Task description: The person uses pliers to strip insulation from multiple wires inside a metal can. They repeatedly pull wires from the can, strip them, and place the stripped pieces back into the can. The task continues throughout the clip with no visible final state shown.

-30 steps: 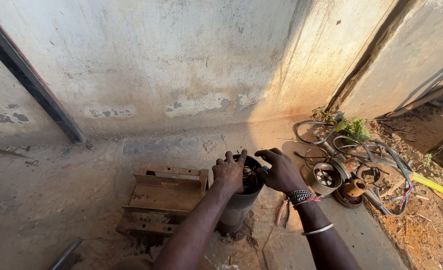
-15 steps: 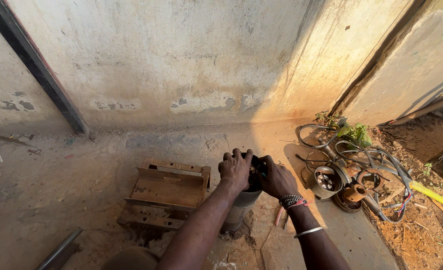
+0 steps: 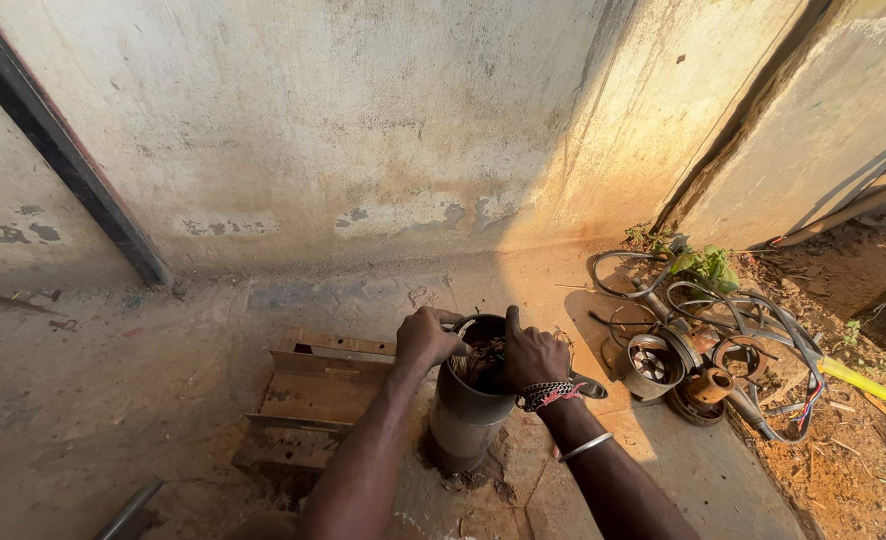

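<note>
An upright grey metal cylinder [image 3: 460, 425], a motor housing with copper windings [image 3: 476, 362] showing at its open top, stands on the concrete floor. My left hand [image 3: 425, 338] grips the left rim of the cylinder. Over the right rim my right hand [image 3: 531, 357] is closed, thumb up, fingers reaching into the opening. My right wrist wears beaded bands and a metal bangle.
A low wooden stool [image 3: 315, 398] lies just left of the cylinder. A tangle of cables and round metal pump parts [image 3: 690, 347] sits to the right, near a yellow pipe [image 3: 871, 387]. A concrete wall [image 3: 363, 130] rises behind. A metal rod [image 3: 128, 508] is at the lower left.
Both hands have shifted on the cylinder's top; the left hand moved from over the opening to the left rim, and the right hand closed in on the right rim.
</note>
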